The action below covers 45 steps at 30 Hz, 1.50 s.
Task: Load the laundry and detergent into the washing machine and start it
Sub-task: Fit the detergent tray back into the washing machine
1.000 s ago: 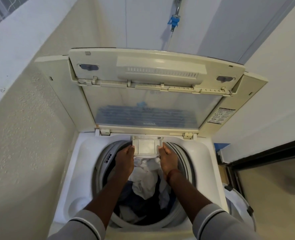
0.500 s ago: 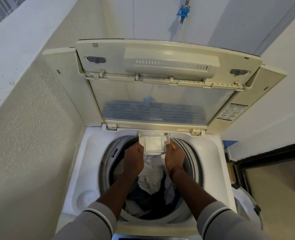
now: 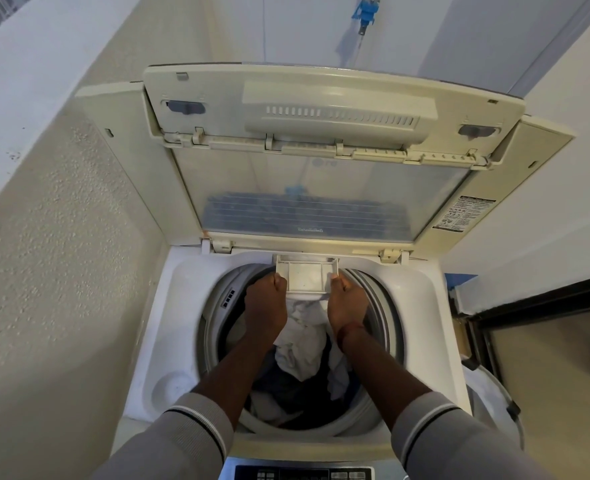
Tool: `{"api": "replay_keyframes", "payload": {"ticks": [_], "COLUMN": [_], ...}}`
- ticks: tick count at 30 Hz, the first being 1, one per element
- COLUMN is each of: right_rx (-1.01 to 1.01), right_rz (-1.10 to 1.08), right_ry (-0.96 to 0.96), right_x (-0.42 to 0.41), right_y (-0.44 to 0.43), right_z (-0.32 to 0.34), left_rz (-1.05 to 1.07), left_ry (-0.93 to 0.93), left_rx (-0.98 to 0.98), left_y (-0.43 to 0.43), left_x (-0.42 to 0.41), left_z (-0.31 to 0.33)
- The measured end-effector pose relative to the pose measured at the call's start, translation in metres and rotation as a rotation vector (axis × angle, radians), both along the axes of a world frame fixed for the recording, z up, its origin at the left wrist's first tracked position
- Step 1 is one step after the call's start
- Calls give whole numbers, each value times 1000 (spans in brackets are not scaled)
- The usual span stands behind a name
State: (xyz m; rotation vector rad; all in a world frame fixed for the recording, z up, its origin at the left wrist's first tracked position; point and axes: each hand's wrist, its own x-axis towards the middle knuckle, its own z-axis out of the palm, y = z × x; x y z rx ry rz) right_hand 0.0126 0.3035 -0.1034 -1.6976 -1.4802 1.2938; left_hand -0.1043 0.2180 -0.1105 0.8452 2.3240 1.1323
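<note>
Both hands reach forward over the drum, knuckles up and fingers curled under, each grip pinched on one side of the small white rectangular plastic detergent drawer at the centre of the frame: the left hand clamps its left edge, the right hand its right edge, thumbs near the drawer's front corners. The forearms run straight from the bottom of the frame, bare from the wrists to the pushed-up grey sleeves with dark and white cuff stripes. The drawer sits partly out of its slot at the back rim of the white top-loading washing machine, its shallow tray open to view. Directly below the hands, inside the round steel-rimmed drum, lies the laundry, a heap of crumpled white cloth over dark blue pieces. The cream folding lid with a clear window stands raised behind the drawer, filling the upper middle of the frame; a faint round logo shows through the glass but its letters cannot be made out, and small blue script at the window's lower edge is too small to read. A white warning label with black print and pictograms sits on the lid's right frame, also illegible. A blue tap fitting hangs on the wall at top centre, and a dark control panel edges the bottom.
</note>
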Motion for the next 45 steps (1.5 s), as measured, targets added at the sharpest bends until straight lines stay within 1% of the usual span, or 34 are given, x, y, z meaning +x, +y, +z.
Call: {"api": "replay_keyframes", "payload": {"ticks": [5, 11, 18, 22, 27, 29, 32, 36, 39, 42, 44, 45], "right_rx": [10, 31, 1, 35, -18, -1, 46, 75, 80, 80, 84, 90], "right_rz": [18, 53, -4, 6, -24, 15, 101, 112, 123, 104, 102, 111], "right_ry": [-8, 36, 36, -4, -6, -45, -169, -260, -261, -230, -232, -247], "right_x": [1, 2, -5, -7, -11, -11, -13, -20, -18, -17, -17, -18], "right_y": [1, -3, -3, -1, 1, 3, 11, 20, 19, 18, 18, 18], "right_z": [2, 3, 1, 3, 4, 7, 11, 12, 9, 7, 7, 7], "left_rz": [33, 73, 93, 81, 41, 35, -20, -35, -41, -85, -67, -71], "left_ry": [-22, -16, -12, 1, 19, 8, 18, 35, -22, 24, 8, 1], "left_rx": [-53, -90, -109, -120, -166, -190, -217, -325, -308, -329, -285, -294], "left_y": [5, 9, 11, 12, 12, 12, 12, 18, 16, 15, 16, 16], "left_x": [0, 1, 3, 5, 1, -2, -3, -5, -8, -9, -9, -9], "left_z": [5, 8, 12, 13, 18, 21, 26, 33, 29, 22, 25, 26]}}
